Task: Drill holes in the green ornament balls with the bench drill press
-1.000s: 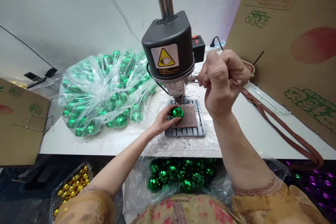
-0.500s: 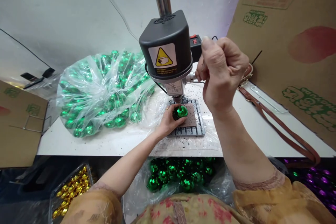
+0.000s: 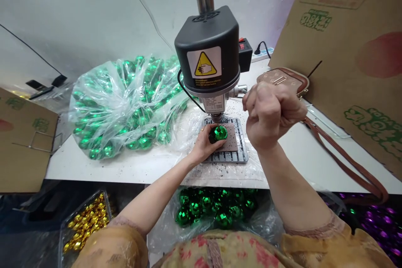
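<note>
My left hand (image 3: 205,144) is closed around a shiny green faceted ball (image 3: 221,132), thumb in front and fingers behind. The ball rests on a brown board (image 3: 231,144) over the slotted metal base (image 3: 242,155) of a small drill press (image 3: 205,50). Just above it is the press's chuck (image 3: 216,117). To the right of the motor housing, my right hand (image 3: 271,113) makes a fist around the feed lever, whose thin rod (image 3: 236,97) shows by the hub. The grip itself is hidden by my fingers.
Left of the press lies a clear bag (image 3: 125,109) of green balls. More green balls (image 3: 216,207) sit in plastic below the table edge, with gold balls (image 3: 89,222) and purple balls (image 3: 381,222) to either side. A brown purse (image 3: 282,77) and cardboard box (image 3: 351,63) stand right.
My right hand has come down and slightly right, uncovering the purse and the hub. My left hand still holds the ball on the board. The view has shifted slightly.
</note>
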Motion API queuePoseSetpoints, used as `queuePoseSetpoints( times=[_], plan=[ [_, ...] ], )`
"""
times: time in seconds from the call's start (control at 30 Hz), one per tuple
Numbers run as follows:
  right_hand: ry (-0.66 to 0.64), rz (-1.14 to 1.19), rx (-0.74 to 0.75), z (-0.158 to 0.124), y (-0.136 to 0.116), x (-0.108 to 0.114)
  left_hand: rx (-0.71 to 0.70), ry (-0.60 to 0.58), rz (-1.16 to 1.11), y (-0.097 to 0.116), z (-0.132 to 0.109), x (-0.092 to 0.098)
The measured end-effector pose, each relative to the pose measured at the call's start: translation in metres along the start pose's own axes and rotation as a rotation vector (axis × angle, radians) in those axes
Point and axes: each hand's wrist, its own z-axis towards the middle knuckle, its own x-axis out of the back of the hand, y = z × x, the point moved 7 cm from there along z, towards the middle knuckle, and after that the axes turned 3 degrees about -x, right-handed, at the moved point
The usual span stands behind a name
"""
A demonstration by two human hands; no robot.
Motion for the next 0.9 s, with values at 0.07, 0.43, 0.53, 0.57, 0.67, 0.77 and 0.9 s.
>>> queuePoseSetpoints(
  times=[0.07, 0.43, 0.53, 0.57, 0.67, 0.77, 0.9],
  plan=[
    [0.0, 0.022, 0.03, 0.0, -0.001, 0.001, -0.002, -0.002, 0.007, 0.001, 0.0, 0.001],
    [-0.021, -0.018, 0.09, -0.012, 0.003, 0.009, -0.011, -0.007, -0.018, 0.001, -0.001, 0.0],
    [-0.036, -0.018, 0.114, -0.014, 0.002, 0.011, -0.007, -0.001, -0.014, -0.001, -0.002, 0.0],
    [-0.048, -0.018, 0.121, -0.015, 0.001, 0.011, -0.006, 0.001, -0.012, -0.002, -0.002, 0.0],
    [-0.063, -0.017, 0.135, -0.015, -0.001, 0.011, 0.002, 0.005, -0.016, -0.004, -0.002, -0.001],
    [-0.059, -0.006, 0.158, -0.018, -0.001, 0.013, 0.01, -0.001, -0.028, -0.005, -0.002, -0.002],
    [-0.076, 0.001, 0.191, -0.026, 0.0, 0.015, 0.008, -0.009, -0.045, -0.005, -0.003, -0.002]
  ],
)
